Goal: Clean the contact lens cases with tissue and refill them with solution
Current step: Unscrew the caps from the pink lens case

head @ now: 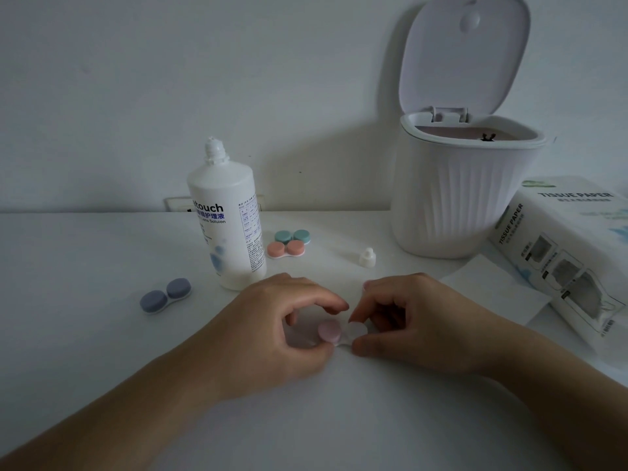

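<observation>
A pink contact lens case [334, 332] lies on the white table between my hands. My left hand [272, 321] pinches its pink left cap between thumb and fingers. My right hand [414, 317] pinches the pale right cap [356, 329]. The white solution bottle [226, 215] stands uncapped behind my left hand, and its small white cap [367, 257] lies to the right. A purple case [165, 295] sits at the left. A teal case [292, 236] and a coral case [285, 249] lie beside the bottle.
A white ribbed bin [458, 198] with its lid up stands at the back right. A tissue paper pack [574, 253] lies at the right edge, with a loose white sheet [486, 283] beside it. The wall runs close behind the table.
</observation>
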Demonstrator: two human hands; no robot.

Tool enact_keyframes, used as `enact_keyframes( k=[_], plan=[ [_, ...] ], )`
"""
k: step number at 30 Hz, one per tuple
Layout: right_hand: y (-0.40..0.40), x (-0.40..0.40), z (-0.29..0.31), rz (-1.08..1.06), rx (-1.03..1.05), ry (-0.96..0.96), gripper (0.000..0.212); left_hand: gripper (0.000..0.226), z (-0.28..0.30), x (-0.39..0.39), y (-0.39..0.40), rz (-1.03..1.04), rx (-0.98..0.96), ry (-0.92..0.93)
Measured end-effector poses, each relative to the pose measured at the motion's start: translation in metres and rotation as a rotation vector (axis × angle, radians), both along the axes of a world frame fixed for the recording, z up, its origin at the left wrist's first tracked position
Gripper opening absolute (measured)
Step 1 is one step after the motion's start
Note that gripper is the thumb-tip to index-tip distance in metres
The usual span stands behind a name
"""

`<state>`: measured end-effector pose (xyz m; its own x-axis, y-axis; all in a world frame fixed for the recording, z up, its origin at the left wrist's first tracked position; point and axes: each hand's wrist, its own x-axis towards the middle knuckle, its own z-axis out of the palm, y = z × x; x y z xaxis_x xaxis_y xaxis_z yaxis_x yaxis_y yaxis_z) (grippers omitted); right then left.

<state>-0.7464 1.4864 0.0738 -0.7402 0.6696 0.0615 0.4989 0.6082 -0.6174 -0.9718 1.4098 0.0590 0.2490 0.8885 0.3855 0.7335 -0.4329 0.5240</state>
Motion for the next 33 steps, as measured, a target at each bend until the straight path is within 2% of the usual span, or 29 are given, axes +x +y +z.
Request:
enact_keyframes(
  k=[7, 10, 15, 29, 33],
  plan=[
    [0.0001, -0.0003, -0.0001, -0.003, 0.004, -0.004, 0.019, 0.025, -0.0025, 0.0013, 0.0025, -0.024, -0.014, 0.005],
    [-0.0001, -0.0002, -0.0004, -0.008, 0.0, 0.001, 0.017, 0.034, -0.0024, 0.0005, 0.0034, -0.006, -0.023, -0.01],
    [0.0004, -0.0009, -0.0005, -0.007, 0.01, -0.01, 0.018, 0.028, -0.0015, 0.0033, -0.0003, -0.009, 0.03, 0.007],
    [-0.0013, -0.0016, -0.0004, -0.021, 0.002, 0.001, 0.019, 0.02, -0.0046, 0.0037, 0.0055, -0.007, -0.034, 0.027],
    [-0.0017, -0.0018, 0.0003, -0.018, -0.003, 0.0, 0.019, 0.024, -0.0046, 0.0031, 0.0061, -0.006, -0.023, 0.044]
  ],
)
